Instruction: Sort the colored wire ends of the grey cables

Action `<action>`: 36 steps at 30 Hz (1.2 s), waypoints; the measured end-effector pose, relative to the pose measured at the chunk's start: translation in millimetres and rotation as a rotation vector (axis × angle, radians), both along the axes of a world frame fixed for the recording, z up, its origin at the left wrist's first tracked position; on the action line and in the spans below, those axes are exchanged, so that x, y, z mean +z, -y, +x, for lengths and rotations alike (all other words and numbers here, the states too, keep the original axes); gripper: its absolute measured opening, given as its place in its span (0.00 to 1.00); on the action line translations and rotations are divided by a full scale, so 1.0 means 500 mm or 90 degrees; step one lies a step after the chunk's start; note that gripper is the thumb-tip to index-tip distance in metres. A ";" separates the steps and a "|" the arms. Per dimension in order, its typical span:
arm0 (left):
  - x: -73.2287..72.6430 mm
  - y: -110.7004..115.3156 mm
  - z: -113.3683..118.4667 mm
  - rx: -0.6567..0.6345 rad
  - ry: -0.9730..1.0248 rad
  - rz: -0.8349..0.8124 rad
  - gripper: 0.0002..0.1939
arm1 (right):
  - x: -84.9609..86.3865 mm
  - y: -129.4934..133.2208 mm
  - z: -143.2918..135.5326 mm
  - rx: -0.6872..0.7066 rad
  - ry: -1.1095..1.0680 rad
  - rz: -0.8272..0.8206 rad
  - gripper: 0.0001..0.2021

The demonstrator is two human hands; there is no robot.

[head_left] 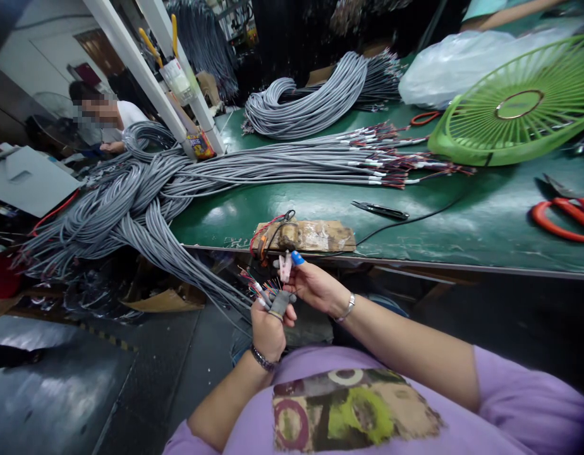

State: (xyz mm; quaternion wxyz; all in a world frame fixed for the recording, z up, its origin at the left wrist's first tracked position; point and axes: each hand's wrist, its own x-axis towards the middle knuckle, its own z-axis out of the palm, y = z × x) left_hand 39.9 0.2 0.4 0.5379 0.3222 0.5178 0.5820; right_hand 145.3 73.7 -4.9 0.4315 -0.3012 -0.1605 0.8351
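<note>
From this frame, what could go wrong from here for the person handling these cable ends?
1. The left grip bunches several grey cables, and their thin coloured wires splay out, so strands might tangle or bend.
2. Those cables hang past the edge of the bench from a larger heap, whose weight could tug at the ends.
3. The brown board lies at the bench's front edge, with a black cord reaching it; a snag might shift it.

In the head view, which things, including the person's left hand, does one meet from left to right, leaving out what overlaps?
Yellow handles → left hand → black snips → large red scissors.
</note>
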 end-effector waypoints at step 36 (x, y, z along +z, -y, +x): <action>-0.016 0.027 -0.051 -0.066 0.018 0.107 0.09 | -0.014 0.019 0.042 0.165 0.014 0.020 0.16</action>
